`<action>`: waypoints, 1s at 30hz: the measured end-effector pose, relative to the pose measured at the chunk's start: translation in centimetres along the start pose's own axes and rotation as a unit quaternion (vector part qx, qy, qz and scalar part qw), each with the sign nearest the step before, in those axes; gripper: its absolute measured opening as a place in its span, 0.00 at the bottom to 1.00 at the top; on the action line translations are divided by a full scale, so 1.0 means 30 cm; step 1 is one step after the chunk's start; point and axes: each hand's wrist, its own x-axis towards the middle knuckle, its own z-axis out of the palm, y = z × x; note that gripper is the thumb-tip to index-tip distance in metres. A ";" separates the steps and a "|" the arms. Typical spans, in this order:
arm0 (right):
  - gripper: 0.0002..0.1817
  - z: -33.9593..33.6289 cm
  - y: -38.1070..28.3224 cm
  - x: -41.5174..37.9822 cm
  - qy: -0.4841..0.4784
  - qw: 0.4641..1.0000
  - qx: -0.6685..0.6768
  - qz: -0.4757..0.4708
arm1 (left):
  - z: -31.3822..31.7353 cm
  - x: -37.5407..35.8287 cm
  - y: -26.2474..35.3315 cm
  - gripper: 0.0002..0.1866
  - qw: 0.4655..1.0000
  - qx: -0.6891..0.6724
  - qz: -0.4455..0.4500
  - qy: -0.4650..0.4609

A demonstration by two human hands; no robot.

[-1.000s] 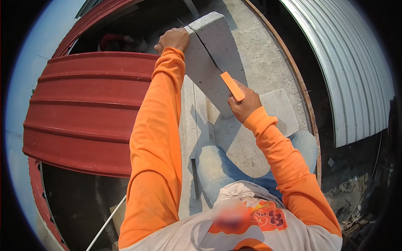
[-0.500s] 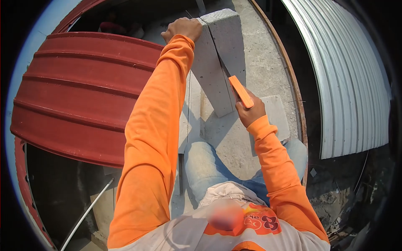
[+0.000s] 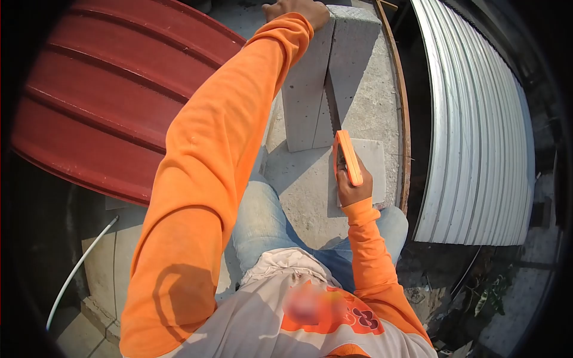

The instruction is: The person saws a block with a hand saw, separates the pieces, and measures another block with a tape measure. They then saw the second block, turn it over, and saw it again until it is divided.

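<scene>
A grey concrete-like block (image 3: 305,95) stands upright on the slab, with a long dark cut running down it from the top. My left hand (image 3: 298,11) rests at the block's top left corner; its fingers are partly cut off by the frame's upper edge. In my right hand (image 3: 354,184) is the orange handle of a handsaw (image 3: 348,156), fingers wrapped round it. The saw's dark toothed blade reaches up into the cut. A thin pencil-like line marks the block's face near its lower part.
Red ribbed metal roofing (image 3: 119,89) lies on the left, silvery corrugated sheet (image 3: 471,137) on the right. A flat grey piece (image 3: 371,164) lies beside my right hand. A rusty edge (image 3: 401,107) borders the slab. At lower left runs a white pipe (image 3: 77,268).
My right hand has pulled the saw down and back toward my body, and more of its blade shows. The view has shifted; my left hand remains at the block's top.
</scene>
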 end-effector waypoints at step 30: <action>0.24 -0.011 -0.043 0.216 0.046 0.998 -0.034 0.035 | -0.050 -0.082 0.095 0.39 0.993 0.050 0.102 -0.034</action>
